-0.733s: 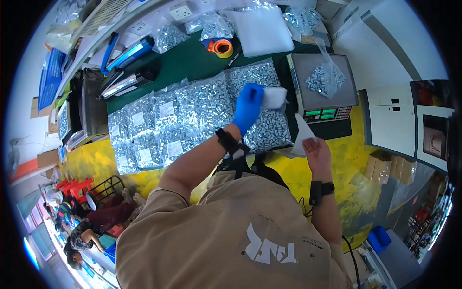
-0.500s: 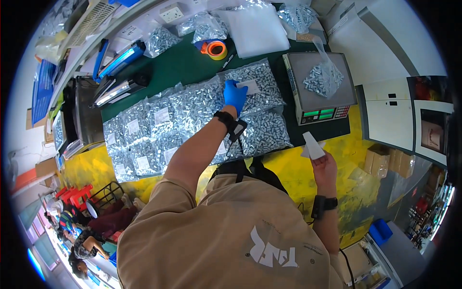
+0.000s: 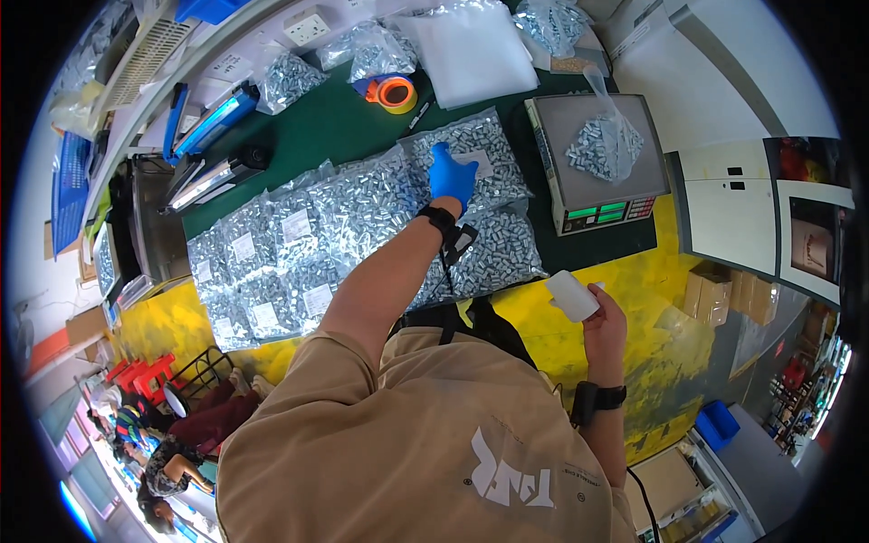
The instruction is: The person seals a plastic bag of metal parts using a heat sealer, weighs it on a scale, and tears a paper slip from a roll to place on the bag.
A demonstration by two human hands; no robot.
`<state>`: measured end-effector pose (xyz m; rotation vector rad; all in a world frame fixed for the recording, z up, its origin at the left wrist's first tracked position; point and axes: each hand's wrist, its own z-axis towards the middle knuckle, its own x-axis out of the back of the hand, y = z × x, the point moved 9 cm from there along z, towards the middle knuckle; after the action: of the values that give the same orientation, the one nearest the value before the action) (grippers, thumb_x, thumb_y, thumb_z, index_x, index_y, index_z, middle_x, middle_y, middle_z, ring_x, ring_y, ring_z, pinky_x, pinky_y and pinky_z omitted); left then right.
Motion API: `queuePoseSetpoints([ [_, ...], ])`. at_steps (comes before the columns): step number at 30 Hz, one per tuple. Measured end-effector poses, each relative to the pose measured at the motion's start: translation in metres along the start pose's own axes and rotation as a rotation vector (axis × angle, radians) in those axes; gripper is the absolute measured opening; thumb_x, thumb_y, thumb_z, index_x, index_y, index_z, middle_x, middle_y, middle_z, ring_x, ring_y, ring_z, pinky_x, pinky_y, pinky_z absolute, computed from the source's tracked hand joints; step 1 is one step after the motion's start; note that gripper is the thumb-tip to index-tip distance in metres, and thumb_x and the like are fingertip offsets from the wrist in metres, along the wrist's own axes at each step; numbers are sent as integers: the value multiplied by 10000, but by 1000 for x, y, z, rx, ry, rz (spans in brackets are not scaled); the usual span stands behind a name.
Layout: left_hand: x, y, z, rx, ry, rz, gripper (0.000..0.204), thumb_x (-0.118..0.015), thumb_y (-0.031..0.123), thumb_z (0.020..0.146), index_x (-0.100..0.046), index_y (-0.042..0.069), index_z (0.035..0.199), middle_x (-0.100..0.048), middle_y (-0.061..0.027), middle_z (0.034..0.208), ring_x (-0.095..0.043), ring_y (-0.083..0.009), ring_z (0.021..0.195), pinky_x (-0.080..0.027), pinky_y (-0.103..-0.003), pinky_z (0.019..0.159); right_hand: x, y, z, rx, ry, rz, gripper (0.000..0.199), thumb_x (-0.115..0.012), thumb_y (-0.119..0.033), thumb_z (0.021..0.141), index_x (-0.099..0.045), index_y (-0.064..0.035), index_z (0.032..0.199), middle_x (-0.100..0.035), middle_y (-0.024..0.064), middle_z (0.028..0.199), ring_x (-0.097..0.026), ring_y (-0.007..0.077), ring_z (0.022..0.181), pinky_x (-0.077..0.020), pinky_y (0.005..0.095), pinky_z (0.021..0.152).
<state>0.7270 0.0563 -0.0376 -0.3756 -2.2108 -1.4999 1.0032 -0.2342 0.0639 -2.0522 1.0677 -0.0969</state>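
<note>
My left hand (image 3: 453,176), in a blue glove, rests on a clear bag of small metal fasteners (image 3: 502,176) at the right end of the rows. Its fingers stretch away from me, and the thumb spreads toward a white label (image 3: 482,163) on that bag. Several similar bags (image 3: 367,195) lie side by side to the left, many with white labels. Held out past the table's front edge, my bare right hand (image 3: 605,323) has its fingers closed on a curled piece of white paper (image 3: 574,296), possibly a label strip.
A scale (image 3: 552,163) with a lit green display carries an open bag of fasteners (image 3: 605,145). Behind the rows are orange tape (image 3: 395,94), a marker (image 3: 419,116), a stack of clear plastic bags (image 3: 471,59) and blue binders (image 3: 217,122). People sit at the far lower left.
My left hand has shifted slightly right over the labelled bag, its thumb now spread. My right hand has turned the white paper, which now shows a broader curled face.
</note>
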Motion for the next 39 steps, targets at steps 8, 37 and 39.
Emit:
queuePoseSetpoints([
  [8, 25, -25, 13, 79, -17, 118, 579, -723, 206, 776, -426, -14, 1221, -622, -230, 1128, -611, -411, 1015, -498, -457, 857, -6, -6, -3, 23, -62, -63, 329, -503, -166, 951, -567, 87, 1151, -608, 157, 1109, -586, 223, 1028, -473, 328, 895],
  [37, -68, 69, -130, 110, -1142, -483, 276, -560, 198, 917, -621, 46, 1139, -677, -103, 882, -666, -197, 799, -541, -294, 715, -9, -18, -25, 154, -107, -114, 213, -548, -100, 904, -646, 32, 1038, -640, 96, 975, -613, 173, 864, -483, 277, 793],
  [39, -61, 98, -199, 106, -1341, -312, 400, -566, 142, 918, -514, 77, 1309, -660, -104, 1021, -649, -180, 919, -523, -286, 822, -9, -20, -25, 187, -100, -153, 213, -552, -90, 900, -640, 29, 1053, -640, 99, 980, -613, 173, 876, -482, 274, 803],
])
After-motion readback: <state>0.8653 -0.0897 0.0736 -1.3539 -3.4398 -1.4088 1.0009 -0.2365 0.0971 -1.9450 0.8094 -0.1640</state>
